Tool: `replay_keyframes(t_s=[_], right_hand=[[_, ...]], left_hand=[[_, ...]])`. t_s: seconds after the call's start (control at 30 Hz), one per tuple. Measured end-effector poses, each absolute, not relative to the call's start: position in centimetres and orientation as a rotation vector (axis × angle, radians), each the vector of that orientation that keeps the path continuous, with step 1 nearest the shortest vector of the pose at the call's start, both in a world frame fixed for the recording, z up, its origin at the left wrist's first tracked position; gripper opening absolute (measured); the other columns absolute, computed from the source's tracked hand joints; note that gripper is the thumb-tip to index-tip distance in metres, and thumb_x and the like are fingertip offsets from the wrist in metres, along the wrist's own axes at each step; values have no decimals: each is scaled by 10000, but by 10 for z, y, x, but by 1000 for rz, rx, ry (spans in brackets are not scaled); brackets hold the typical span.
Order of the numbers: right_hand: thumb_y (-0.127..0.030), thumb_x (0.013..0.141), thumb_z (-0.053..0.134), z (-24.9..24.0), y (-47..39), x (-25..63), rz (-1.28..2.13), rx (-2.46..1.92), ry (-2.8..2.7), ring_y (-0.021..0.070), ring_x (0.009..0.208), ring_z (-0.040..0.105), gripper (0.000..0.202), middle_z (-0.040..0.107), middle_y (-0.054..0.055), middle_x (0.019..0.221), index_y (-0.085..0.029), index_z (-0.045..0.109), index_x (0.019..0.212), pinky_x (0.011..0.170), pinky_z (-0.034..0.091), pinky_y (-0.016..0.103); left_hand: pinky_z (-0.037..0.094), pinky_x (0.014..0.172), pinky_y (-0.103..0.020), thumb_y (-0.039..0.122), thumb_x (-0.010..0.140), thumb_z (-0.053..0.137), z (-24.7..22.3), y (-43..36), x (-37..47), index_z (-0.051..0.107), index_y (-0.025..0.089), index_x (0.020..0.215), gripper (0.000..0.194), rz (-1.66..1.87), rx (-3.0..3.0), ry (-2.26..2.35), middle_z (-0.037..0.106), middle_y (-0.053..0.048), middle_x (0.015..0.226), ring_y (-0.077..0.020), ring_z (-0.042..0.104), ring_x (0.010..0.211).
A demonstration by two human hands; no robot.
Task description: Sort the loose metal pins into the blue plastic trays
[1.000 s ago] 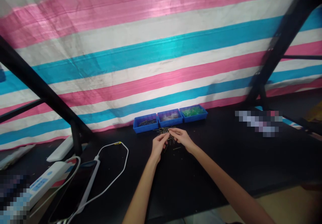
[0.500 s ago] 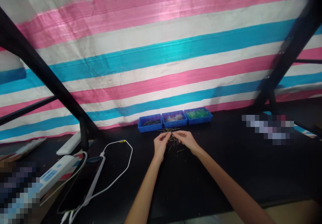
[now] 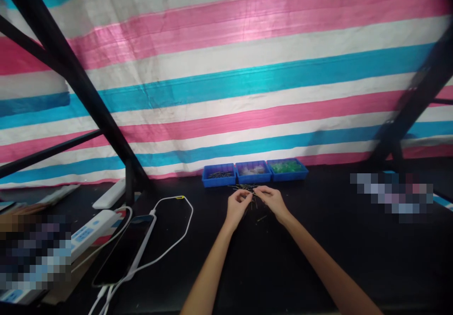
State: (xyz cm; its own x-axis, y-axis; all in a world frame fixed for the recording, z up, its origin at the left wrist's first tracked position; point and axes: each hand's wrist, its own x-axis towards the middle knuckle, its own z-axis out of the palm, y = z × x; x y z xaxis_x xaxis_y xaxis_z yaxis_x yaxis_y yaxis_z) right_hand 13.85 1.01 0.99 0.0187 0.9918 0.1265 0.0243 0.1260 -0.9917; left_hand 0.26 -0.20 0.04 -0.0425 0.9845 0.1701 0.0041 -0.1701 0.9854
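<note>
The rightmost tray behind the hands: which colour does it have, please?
The rightmost tray is blue, best seen in the head view.

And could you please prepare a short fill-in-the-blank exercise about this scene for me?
Beyond the left hand and the right hand, the blue trays in a row number exactly ____.
In the rightmost tray, the pieces are mainly ____ in colour.
The cable looping over the black table is mainly ____ in colour.
Behind the trays, the striped sheet shows white, blue and ____ bands.

Missing words: three; green; white; pink.
</note>
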Motion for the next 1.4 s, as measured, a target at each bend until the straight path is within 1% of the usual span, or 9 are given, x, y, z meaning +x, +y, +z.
replay_keyframes(t_s=[0.27, 0.47, 0.63, 0.7, 0.8, 0.9, 1.0, 1.17, 1.4], right_hand=[[-510, 605, 654, 2, 15, 138, 910, -1113, -1282, 110, 531, 500, 393, 631, 90, 867, -140, 674, 736, 481, 423, 257], [-507, 627, 641, -3, 22, 140, 872, -1160, -1256, 104, 492, 487, 420, 651, 75, 781, -131, 681, 809, 476, 414, 258], [-456, 621, 658, -2, 36, 125, 835, -1104, -1330, 181, 664, 589, 359, 671, 94, 774, -123, 698, 749, 561, 455, 273], [-460, 623, 654, 6, 43, 115, 903, -1118, -1359, 169, 593, 586, 370, 674, 92, 726, -119, 700, 761, 495, 441, 259], [-464, 646, 636, 27, 52, 102, 1054, -1073, -1374, 130, 489, 559, 420, 681, 99, 775, -123, 686, 886, 383, 387, 224], [-430, 655, 645, 47, 53, 99, 1118, -999, -1366, 133, 556, 601, 500, 662, 108, 942, -161, 617, 1075, 374, 395, 199], [-409, 673, 636, 54, 49, 113, 1101, -1018, -1470, 145, 596, 612, 500, 648, 115, 982, -171, 597, 1111, 385, 400, 201], [-394, 583, 709, 39, 36, 164, 803, -1230, -1841, 126, 586, 582, 412, 621, 86, 1028, -203, 676, 946, 547, 456, 265], [-518, 407, 757, 21, 15, 212, 613, -1662, -2313, 255, 907, 580, 876, 472, 94, 1216, -272, 513, 1212, 758, 436, 325]], left_hand=[[354, 484, -192, 441, 659, 624, -1, 0, 0, 648, 122, 848, 371, 1442, 1251, 1161, 610, -55, 763, -67, 436, 516], [286, 425, -171, 468, 707, 561, 0, 3, -5, 611, 124, 912, 404, 1500, 1149, 1230, 576, -34, 727, -52, 397, 483], [277, 411, -165, 451, 744, 498, 3, 5, -14, 608, 130, 901, 374, 1582, 1111, 1296, 567, -34, 733, -55, 396, 480], [278, 411, -164, 447, 749, 481, 4, 5, -18, 610, 132, 905, 375, 1610, 1107, 1309, 564, -35, 735, -57, 401, 482], [283, 415, -164, 443, 752, 466, 5, 7, -24, 613, 128, 917, 385, 1619, 1104, 1326, 569, -41, 746, -60, 412, 489], [294, 426, -173, 430, 763, 433, 3, 9, -29, 622, 133, 930, 389, 1517, 1152, 1428, 595, -53, 768, -74, 443, 501], [316, 460, -196, 402, 746, 459, 2, 10, -34, 655, 156, 846, 331, 1341, 1236, 1569, 625, -58, 738, -108, 489, 526], [341, 557, -255, 459, 690, 540, 9, 1, -37, 615, 194, 498, 336, 1143, 1456, 1902, 593, -69, 566, -199, 550, 610], [340, 523, -262, 582, 656, 530, 21, -5, -35, 588, 206, 405, 456, 880, 1651, 1909, 559, -58, 450, -189, 547, 472]])
